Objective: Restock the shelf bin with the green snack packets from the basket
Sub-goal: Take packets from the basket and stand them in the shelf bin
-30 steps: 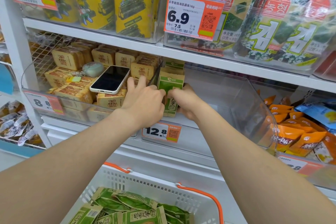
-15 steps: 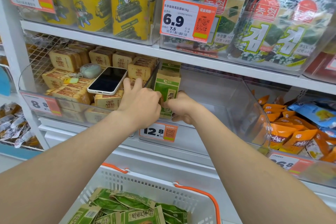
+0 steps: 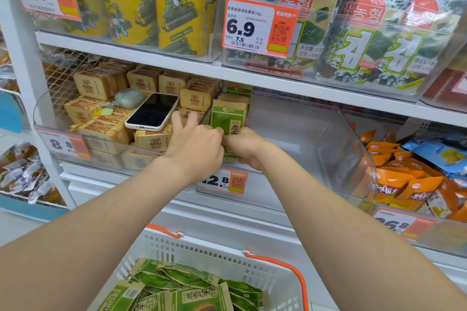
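Along the middle shelf, from its left end: a neighbouring bin of tan packets (image 3: 106, 131) with a phone (image 3: 153, 111) lying on top, then the clear shelf bin (image 3: 336, 139), priced by the 12.8 tag (image 3: 222, 182) at its front edge. The left hand (image 3: 194, 144) reaches over the divider between the two bins. Two of its fingers (image 3: 177, 118) lie straight, and its thumb side meets the left edge of the front green snack packet (image 3: 227, 118); whether it pinches cannot be told. That packet stands upright at the bin's left front corner, with a few like packets ranked behind it. The right hand (image 3: 246, 146) has its fingers curled on the packet's lower right edge. To the right the bin floor is bare as far as its curved right wall, beyond which lie orange packets (image 3: 404, 184).

Below the shelf's front edge, the white basket (image 3: 265, 270) holds a loose heap of green packets (image 3: 182, 285).

Step in hand, as judged: seating and squaring a packet against the left wall. Most of the restocking remains.

Next move, as judged: release both hands without tipping the upright row, lower one hand to the basket, take a packet from the heap and stand it face forward just beside this row.
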